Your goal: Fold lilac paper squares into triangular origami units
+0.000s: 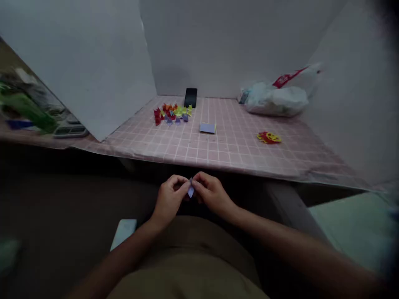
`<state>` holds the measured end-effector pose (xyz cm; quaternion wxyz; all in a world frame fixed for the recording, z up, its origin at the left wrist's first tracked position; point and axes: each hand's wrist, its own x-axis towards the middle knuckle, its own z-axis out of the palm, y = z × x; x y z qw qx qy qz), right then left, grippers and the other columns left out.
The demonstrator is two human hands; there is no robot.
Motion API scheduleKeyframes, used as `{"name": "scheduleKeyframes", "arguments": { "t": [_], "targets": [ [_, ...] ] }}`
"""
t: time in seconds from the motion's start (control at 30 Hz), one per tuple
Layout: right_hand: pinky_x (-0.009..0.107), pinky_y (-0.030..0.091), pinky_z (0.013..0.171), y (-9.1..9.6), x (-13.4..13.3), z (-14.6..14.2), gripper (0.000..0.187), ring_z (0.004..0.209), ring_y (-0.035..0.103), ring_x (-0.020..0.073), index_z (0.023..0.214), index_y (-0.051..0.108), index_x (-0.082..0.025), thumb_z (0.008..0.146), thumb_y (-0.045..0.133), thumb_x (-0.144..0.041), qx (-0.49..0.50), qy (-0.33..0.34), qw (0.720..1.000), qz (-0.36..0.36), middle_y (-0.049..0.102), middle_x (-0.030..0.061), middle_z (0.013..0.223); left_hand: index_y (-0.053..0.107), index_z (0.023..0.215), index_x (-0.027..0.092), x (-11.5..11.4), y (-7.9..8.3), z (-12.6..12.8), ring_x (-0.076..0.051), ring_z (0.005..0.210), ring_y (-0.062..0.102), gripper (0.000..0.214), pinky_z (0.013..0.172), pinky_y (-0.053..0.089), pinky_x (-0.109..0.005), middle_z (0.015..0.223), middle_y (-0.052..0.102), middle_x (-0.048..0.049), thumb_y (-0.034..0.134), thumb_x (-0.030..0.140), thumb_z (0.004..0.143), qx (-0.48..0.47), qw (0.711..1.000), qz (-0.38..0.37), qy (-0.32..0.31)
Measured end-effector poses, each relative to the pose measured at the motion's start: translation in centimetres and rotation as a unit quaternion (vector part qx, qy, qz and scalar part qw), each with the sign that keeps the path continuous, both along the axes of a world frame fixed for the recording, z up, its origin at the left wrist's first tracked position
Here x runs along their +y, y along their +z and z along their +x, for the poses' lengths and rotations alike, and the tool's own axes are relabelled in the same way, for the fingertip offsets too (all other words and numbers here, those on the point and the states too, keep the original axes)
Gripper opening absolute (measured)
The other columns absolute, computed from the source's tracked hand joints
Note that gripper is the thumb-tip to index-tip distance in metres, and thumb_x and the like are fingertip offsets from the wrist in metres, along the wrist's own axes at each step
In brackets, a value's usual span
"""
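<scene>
A small folded piece of lavender paper (190, 191) is pinched between my two hands, just in front of the table's near edge and above my lap. My left hand (170, 197) grips its left side with thumb and fingers. On the other side, my right hand (212, 193) holds it the same way. The paper looks like a narrow diamond with a point at top and bottom. On the table beyond lies a stack of lavender square paper (207, 128). Left of that stands a cluster of small folded paper figures (170, 114) in red, orange, yellow and lavender.
The pink tiled tabletop (230, 149) has white panels around it. A black phone-like object (190, 97) leans at the back. To the right are a filled plastic bag (277, 99) and a red and yellow item (269, 138). A white phone-like object (124, 232) lies beside my left forearm.
</scene>
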<state>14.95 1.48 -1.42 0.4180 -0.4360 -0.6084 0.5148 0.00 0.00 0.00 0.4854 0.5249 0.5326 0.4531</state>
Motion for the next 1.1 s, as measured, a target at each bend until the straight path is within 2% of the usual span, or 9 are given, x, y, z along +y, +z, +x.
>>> {"name": "scheduleKeyframes", "arguments": {
  "t": [0.3, 0.53, 0.8, 0.93, 1.1],
  "targets": [
    [0.024, 0.040, 0.053, 0.16, 0.06, 0.37, 0.014, 0.059, 0.050, 0.0126, 0.077, 0.058, -0.019, 0.086, 0.059, -0.030, -0.019, -0.008, 0.999, 0.035, 0.056, -0.0013, 0.067, 0.063, 0.075, 0.015, 0.07, -0.58, -0.18, -0.011, 0.056, 0.052, 0.019, 0.051, 0.043, -0.022, 0.068, 0.058, 0.0010, 0.063, 0.034, 0.079, 0.034, 0.999, 0.022, -0.020],
    [0.025, 0.037, 0.051, 0.21, -0.02, 0.24, 0.015, 0.053, 0.048, 0.0113, 0.078, 0.057, -0.019, 0.084, 0.060, -0.032, 0.019, 0.004, 1.000, -0.013, 0.053, -0.0032, 0.064, 0.064, 0.075, 0.016, 0.02, -0.69, -0.38, -0.013, 0.057, 0.051, 0.018, 0.051, 0.041, -0.023, 0.066, 0.058, 0.0000, 0.062, 0.033, 0.080, 0.070, 0.997, 0.029, -0.024],
    [0.025, 0.037, 0.052, 0.26, 0.21, 0.44, 0.018, 0.052, 0.047, 0.0108, 0.080, 0.058, -0.018, 0.088, 0.056, -0.033, 0.038, 0.018, 0.999, -0.009, 0.053, -0.0035, 0.062, 0.064, 0.075, 0.017, 0.09, -0.61, -0.47, -0.013, 0.056, 0.050, 0.017, 0.051, 0.039, -0.023, 0.064, 0.058, 0.0004, 0.061, 0.032, 0.081, 0.080, 0.996, 0.032, -0.023],
    [0.025, 0.037, 0.052, 0.29, 0.28, 0.45, 0.018, 0.053, 0.048, 0.0101, 0.079, 0.058, -0.017, 0.084, 0.063, -0.033, 0.045, 0.023, 0.998, -0.023, 0.055, -0.0035, 0.065, 0.063, 0.074, 0.017, 0.10, -0.56, -0.44, -0.012, 0.055, 0.048, 0.016, 0.050, 0.038, -0.023, 0.063, 0.056, 0.0010, 0.060, 0.032, 0.081, 0.088, 0.995, 0.031, -0.030],
    [0.025, 0.034, 0.051, 0.45, 0.33, 0.55, 0.019, 0.051, 0.046, 0.0103, 0.074, 0.058, -0.017, 0.085, 0.060, -0.032, 0.026, 0.018, 0.999, -0.023, 0.052, -0.0043, 0.057, 0.063, 0.074, 0.016, 0.13, -0.39, -0.44, -0.012, 0.053, 0.048, 0.017, 0.050, 0.039, -0.024, 0.061, 0.056, 0.0017, 0.061, 0.033, 0.079, 0.084, 0.995, 0.013, -0.053]
  ]
}}
